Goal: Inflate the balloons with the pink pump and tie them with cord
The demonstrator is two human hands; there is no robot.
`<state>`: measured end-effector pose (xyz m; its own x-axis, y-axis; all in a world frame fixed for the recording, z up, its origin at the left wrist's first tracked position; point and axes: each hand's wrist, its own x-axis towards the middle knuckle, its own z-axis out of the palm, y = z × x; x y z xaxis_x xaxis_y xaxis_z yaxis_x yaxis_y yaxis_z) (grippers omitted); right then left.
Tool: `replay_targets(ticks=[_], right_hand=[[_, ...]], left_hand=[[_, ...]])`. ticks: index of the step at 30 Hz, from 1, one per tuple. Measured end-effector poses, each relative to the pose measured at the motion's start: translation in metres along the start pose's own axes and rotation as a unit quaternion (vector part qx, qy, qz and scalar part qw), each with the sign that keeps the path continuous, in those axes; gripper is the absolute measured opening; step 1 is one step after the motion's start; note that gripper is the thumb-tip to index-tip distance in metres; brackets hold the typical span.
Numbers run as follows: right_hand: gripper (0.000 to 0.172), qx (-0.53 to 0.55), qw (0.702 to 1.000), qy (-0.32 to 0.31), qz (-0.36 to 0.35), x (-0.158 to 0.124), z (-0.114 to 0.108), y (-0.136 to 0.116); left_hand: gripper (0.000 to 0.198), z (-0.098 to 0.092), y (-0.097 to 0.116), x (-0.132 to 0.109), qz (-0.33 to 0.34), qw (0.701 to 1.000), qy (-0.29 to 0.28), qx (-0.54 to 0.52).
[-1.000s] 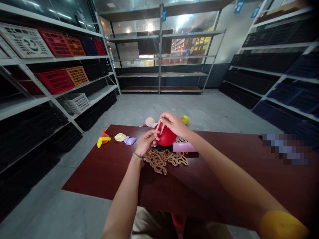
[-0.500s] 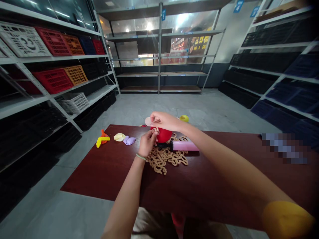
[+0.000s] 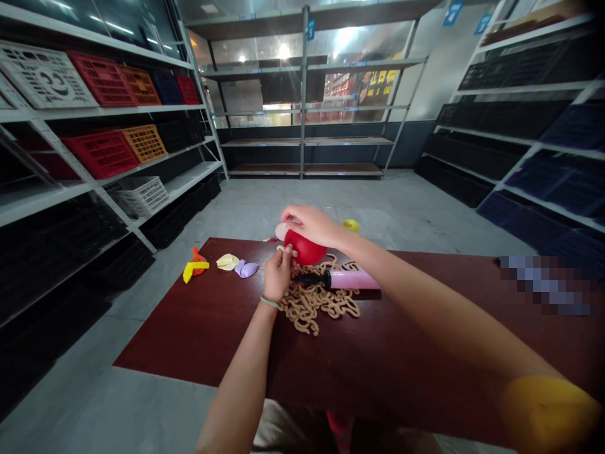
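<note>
Slid leftward, my right hand (image 3: 308,224) curls its fingers over the red balloon (image 3: 306,248), my left hand (image 3: 278,273) pinching its neck, just left of the pink pump (image 3: 352,279) and tangled tan chain (image 3: 314,309)

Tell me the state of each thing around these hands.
Red balloon, inflated, between both hands.
Pale pink balloon, inflated, touching the red one.
Yellow balloon, inflated, beyond the far edge of the table.
Lilac balloon, deflated, flat on the table.
Cream balloon, deflated, on the table.
Pink hand pump, lying on its side.
Left hand, fingers closed at the red balloon's edge.
Right hand, curved over the red balloon.
</note>
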<state>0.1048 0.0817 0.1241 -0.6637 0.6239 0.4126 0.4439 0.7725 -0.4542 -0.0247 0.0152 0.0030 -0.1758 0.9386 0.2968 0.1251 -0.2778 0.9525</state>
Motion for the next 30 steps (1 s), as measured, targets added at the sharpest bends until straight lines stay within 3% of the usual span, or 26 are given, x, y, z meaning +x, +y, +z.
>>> replay_targets(ticks=[3,6,14,23,27,30], right_hand=[[0.02,-0.084,0.988,-0.098,-0.088,-0.012,-0.002,0.012],[0.021,-0.135,0.977,-0.115,-0.12,-0.021,0.002,0.016],[0.014,-0.257,0.958,-0.029,-0.127,-0.036,-0.01,0.008],[0.021,-0.278,0.952,-0.046,-0.118,-0.053,0.007,0.014],[0.022,-0.306,0.947,0.007,-0.101,-0.064,0.014,0.006],[0.021,-0.284,0.955,0.07,-0.04,-0.082,0.03,0.004]], left_hand=[[0.049,0.0,0.002,0.001,-0.01,1.0,0.009,-0.018],[0.05,0.0,0.004,0.0,-0.009,1.0,0.016,-0.018],[0.049,0.004,-0.001,0.002,-0.105,0.985,0.005,-0.137],[0.052,0.008,0.0,-0.001,-0.07,0.993,-0.024,-0.088],[0.047,0.008,0.001,-0.001,-0.078,0.991,-0.038,-0.099],[0.043,0.008,0.002,-0.002,-0.08,0.988,-0.043,-0.123]])
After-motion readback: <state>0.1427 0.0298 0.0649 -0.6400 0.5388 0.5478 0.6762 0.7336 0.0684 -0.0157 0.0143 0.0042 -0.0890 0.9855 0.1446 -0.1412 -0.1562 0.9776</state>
